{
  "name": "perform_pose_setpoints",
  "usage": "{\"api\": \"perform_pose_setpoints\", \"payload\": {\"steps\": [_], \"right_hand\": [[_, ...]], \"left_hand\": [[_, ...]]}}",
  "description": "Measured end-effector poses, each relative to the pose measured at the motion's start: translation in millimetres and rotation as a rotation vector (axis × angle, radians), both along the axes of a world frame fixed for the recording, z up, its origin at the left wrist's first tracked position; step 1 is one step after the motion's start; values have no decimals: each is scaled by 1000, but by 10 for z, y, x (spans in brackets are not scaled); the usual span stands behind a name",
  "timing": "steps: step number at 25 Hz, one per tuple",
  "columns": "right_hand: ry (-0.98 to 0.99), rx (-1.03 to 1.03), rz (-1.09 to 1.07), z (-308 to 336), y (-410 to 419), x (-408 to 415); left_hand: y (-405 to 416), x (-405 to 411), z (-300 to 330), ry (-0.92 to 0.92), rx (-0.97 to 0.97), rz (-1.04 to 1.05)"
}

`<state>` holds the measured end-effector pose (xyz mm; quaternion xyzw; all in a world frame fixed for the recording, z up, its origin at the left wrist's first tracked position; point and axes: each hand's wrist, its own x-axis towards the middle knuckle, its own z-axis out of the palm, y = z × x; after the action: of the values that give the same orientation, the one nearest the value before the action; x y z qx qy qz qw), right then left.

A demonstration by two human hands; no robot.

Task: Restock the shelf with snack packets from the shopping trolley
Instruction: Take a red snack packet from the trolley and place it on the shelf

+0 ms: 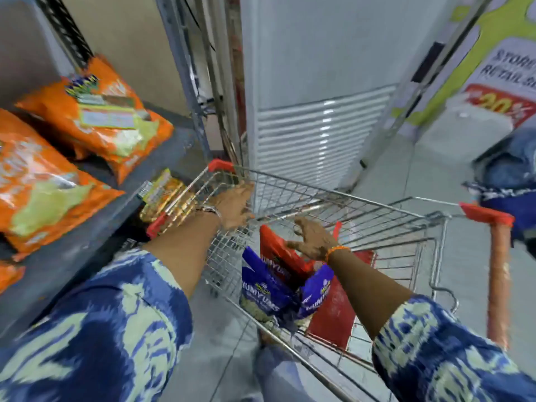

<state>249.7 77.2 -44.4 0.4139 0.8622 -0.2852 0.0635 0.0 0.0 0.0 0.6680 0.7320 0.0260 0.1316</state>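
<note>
A wire shopping trolley (377, 216) with red corners stands to the right of a grey shelf (95, 227). Inside it lie blue snack packets (266, 288) and a red packet (278, 250). My left hand (235, 206) hovers over the trolley's near-left rim, fingers apart, holding nothing. My right hand (311, 237) is spread just above the red packet, empty. Orange snack packets (95, 117) lie flat on the shelf, another large one (37, 181) nearer me. A yellow packet (162, 195) sits on the lower shelf beside the trolley.
A white louvred cabinet (316, 111) stands right behind the trolley. A green and white promo poster (501, 71) is at the right. Another person's jeans and blue clothing (510, 181) are at the far right, by the trolley's red handle (499, 274).
</note>
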Motion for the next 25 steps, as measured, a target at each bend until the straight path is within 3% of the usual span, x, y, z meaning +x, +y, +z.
{"api": "perform_pose_setpoints", "payload": {"steps": [2, 4, 6, 8, 13, 17, 19, 25], "right_hand": [[-219, -24, 136, -247, 99, 54], [-441, -2, 257, -426, 72, 149], [-512, 46, 312, -595, 125, 178], [-464, 45, 286, -660, 186, 116], [-157, -67, -19, -660, 626, 43], [466, -407, -356, -372, 551, -44], [742, -488, -489, -159, 475, -227], [1076, -469, -497, 828, 423, -881]], "left_hand": [[224, 237, -310, -73, -143, -96], [298, 542, -600, -34, -313, -171], [373, 724, -871, 7, -435, -242], [419, 737, -1079, 4, -439, -223], [519, 304, -1117, -227, -358, 48], [205, -88, -786, -563, -192, 278], [62, -291, -457, -647, -51, 350], [-309, -690, 664, -868, 444, 506]]}}
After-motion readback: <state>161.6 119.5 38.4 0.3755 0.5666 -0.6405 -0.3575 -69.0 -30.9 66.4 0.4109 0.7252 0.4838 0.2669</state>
